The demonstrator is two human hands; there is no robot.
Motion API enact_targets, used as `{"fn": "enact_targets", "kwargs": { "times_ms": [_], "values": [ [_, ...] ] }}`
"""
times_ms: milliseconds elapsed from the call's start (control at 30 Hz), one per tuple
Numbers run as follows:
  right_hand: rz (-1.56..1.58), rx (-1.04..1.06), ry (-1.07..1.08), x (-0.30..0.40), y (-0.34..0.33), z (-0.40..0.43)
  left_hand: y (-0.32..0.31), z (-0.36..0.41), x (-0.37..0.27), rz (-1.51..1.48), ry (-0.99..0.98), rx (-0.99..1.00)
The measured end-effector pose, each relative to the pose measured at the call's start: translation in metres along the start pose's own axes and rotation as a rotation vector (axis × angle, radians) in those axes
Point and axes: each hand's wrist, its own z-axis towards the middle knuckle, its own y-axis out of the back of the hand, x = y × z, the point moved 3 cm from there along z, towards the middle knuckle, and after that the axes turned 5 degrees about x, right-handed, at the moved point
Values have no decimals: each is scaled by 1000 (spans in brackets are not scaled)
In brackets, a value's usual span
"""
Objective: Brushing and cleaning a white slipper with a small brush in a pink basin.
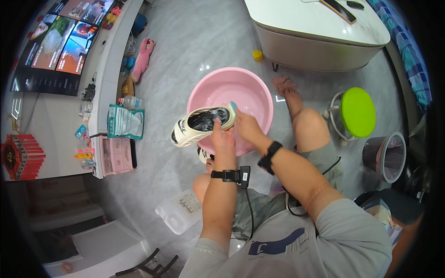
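A cream Nike slide sandal (185,131) with a dark insole, streaked with white foam, is tilted over the left part of a pink plastic basin (195,91). My left hand (223,138) grips its side, the thumb on the insole. My right hand (247,125) is closed on a brush (233,106), of which a light blue part shows against the end of the sandal; the rest is hidden by the fingers. A little liquid seems to lie in the basin. Another sandal (203,155) sits on the floor by the basin's lower left edge, partly hidden by my left arm.
Right of the basin are a green-topped stool (358,112) and a trash bin (394,158). A white-topped table (313,21) stands behind, near a yellow cap (257,55). A plastic jug (180,212) rests at lower left. A TV cabinet (114,62) lines the left, with a pink plush toy (142,60) beside it.
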Motion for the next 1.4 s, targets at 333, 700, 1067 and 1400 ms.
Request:
{"fn": "enact_targets", "kwargs": {
  "times_ms": [333,700,1067,1400],
  "values": [
    [-23,30,-7,4,-34,-27,19,26,-23,-73,26,17],
    [74,-99,-84,5,-17,-8,1,4,-30,-44,48,-222],
    [-153,164,149,36,-21,-66,-20,-16,-39,80,56,-81],
    [-56,107,144,60,-2,2,-18,-23,-32,14,87,76]
  ]
}}
